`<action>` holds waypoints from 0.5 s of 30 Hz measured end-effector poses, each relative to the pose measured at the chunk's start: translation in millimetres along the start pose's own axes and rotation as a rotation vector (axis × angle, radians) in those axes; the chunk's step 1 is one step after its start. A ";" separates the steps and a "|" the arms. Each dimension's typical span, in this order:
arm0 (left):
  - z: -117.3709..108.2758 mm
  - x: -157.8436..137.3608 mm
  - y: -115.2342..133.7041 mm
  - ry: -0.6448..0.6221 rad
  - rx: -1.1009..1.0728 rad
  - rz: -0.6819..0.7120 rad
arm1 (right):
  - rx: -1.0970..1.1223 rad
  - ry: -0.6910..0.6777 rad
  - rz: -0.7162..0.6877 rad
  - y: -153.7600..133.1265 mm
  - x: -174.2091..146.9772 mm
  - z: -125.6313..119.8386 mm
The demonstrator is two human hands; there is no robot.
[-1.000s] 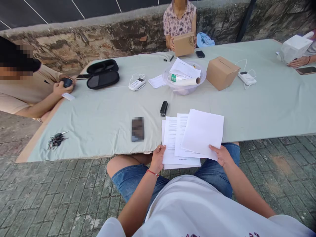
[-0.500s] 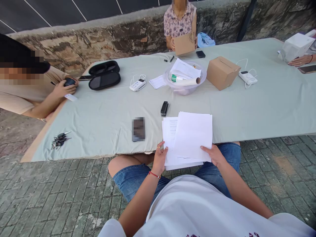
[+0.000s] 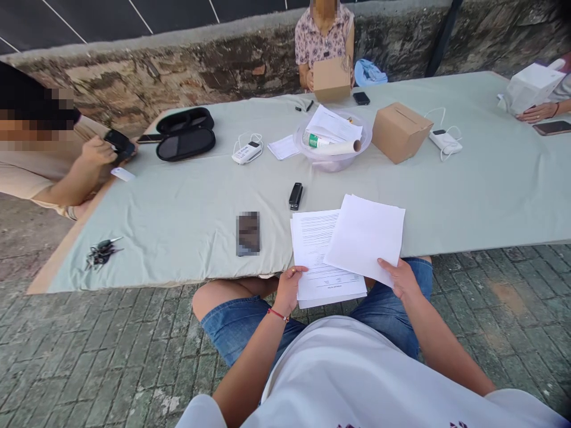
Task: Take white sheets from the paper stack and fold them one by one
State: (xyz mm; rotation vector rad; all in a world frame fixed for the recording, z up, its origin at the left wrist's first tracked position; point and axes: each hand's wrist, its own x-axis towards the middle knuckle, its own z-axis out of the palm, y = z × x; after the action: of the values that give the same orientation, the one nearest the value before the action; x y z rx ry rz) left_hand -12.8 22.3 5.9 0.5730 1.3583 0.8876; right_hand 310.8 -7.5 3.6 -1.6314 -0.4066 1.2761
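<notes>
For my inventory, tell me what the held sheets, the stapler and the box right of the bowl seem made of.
Sheets: matte white paper, thin, partly printed. Stapler: black, probably plastic, slightly shiny with pale glints; metal unclear. Box: likely cardboard, matte brown with folded edges.

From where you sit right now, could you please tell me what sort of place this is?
Probably an outdoor yard or courtyard: weathered paving lies underfoot, a rough stone wall stands along the far side, and people sit around a cloth-covered table.

Single head-worn view, facing forward and down, wearer's lap [image 3: 390, 324] near, table [image 3: 482, 196] beyond
</notes>
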 end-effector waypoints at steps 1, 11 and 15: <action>0.7 -0.5 0.3 -0.006 -0.031 -0.010 | 0.012 -0.046 0.039 -0.7 -1.5 1.3; -0.4 -2.8 2.2 -0.059 -0.094 0.019 | -0.188 -0.411 0.081 0.2 -21.5 40.9; -1.7 -1.2 -1.0 -0.018 -0.068 0.016 | -0.288 -0.304 -0.066 0.3 -14.7 36.6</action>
State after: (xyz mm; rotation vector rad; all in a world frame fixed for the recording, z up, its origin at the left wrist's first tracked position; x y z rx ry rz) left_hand -14.2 20.4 5.6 0.5391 1.3041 0.9361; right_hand 273.0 -0.7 12.8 -1.6437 -0.8580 1.4715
